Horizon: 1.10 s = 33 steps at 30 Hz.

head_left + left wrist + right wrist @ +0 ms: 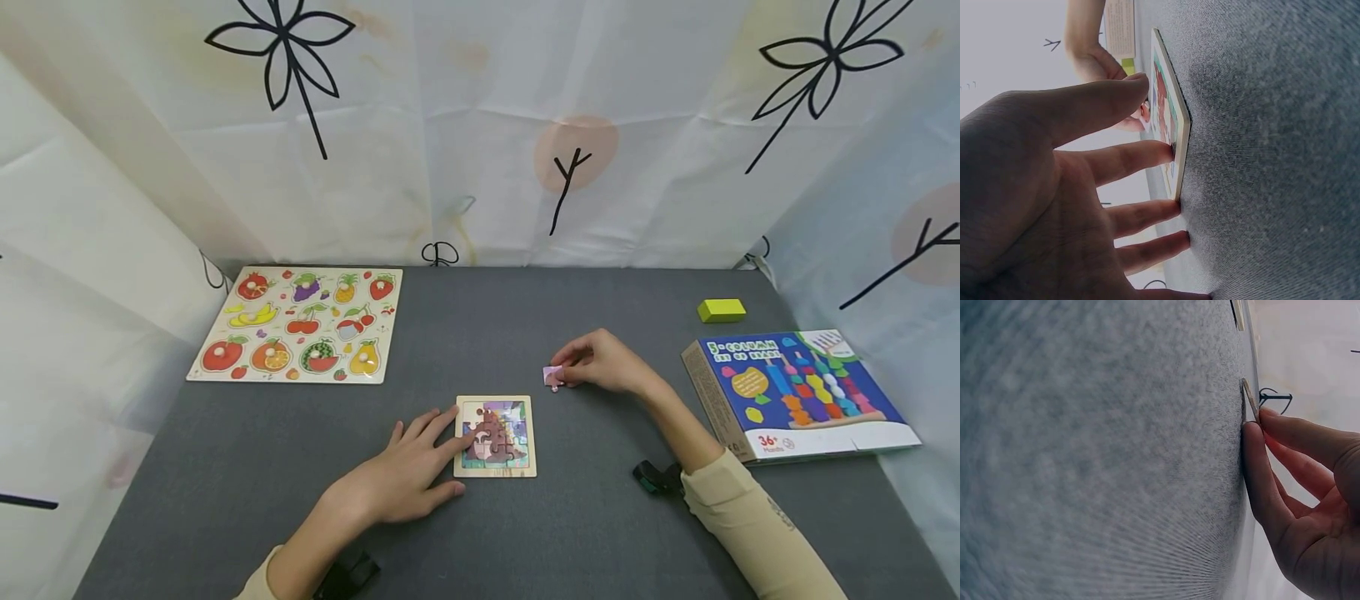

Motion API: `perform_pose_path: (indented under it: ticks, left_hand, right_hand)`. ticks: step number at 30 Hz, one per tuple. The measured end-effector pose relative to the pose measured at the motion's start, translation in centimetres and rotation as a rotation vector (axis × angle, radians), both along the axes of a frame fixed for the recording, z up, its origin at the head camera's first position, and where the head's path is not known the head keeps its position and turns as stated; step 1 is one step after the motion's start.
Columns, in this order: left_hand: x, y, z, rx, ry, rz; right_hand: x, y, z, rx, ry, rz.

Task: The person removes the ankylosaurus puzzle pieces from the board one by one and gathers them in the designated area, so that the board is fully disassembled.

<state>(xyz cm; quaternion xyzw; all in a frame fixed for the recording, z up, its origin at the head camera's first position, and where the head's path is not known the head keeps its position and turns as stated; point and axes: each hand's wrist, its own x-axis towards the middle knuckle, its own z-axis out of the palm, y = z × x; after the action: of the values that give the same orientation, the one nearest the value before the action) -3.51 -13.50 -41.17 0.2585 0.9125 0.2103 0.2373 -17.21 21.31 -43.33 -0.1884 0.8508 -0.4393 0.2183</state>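
A small square jigsaw puzzle (495, 435) in a pale wooden frame lies on the grey table, its picture mostly brown with purple and green. My left hand (408, 471) is spread at the frame's left side, index fingertip on the picture and other fingertips at the rim or on the cloth. To the right of the frame, my right hand (600, 364) pinches a pink and brown puzzle piece (552, 377) between thumb and finger. In the right wrist view that piece (1250, 400) is tilted, its lower edge close to the table surface.
A fruit puzzle board (296, 325) lies at the back left. On the right sits a blue toy box (810, 392), with a yellow-green block (722, 311) behind it. White patterned cloth (480, 125) hangs along the table's back and sides.
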Motion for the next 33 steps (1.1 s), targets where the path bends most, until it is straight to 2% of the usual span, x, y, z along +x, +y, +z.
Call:
perform_pose_path:
  ticks: [6,17,25,30,33]
  left_hand:
    - [0.0,0.0,0.1,-0.005,-0.001,-0.001]
    - [-0.2,0.0,0.1,-0.004,0.012,-0.003]
    - [-0.1,0.2,-0.2,-0.026,0.089,-0.003]
    - [-0.2,0.4,-0.3,-0.026,0.185,-0.049]
    - [-0.3,0.6,-0.4,-0.003,0.203,-0.087]
  right_hand:
    - [0.1,0.1,0.1,0.011,0.015,-0.002]
    - [0.3,0.4,0.4,-0.035,-0.015,-0.016]
    - [1.0,-0.3,0.2,-0.146,-0.044,0.011]
    - [1.8,-1.1,0.3,-0.168,-0.020,0.029]
    - [2.2,-1.9,0.3,-0.180,-0.008,0.049]
